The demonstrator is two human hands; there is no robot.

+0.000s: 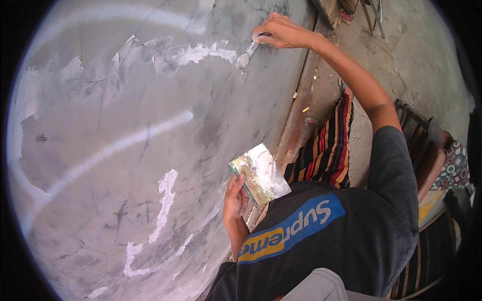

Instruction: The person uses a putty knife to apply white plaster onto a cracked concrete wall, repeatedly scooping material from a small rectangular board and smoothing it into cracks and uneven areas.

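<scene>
My right hand (281,32) is closed around a small putty knife (245,56), whose blade carries white paste and is at the grey wall (110,95), just right of a rough white streak of filler (198,54). Lower down, my left hand (236,198) grips a rectangular board (261,174) by its left edge; its top is smeared with white paste. More white patches (165,190) mark the lower part of the wall, along with pale sweeping lines.
My legs in striped trousers (329,140) lie beside a ledge (296,115) along the wall's foot. A dark chair (416,135) with patterned fabric (449,165) stands at right. A wooden object (329,10) and metal legs (371,17) are at the top on the concrete floor (411,60).
</scene>
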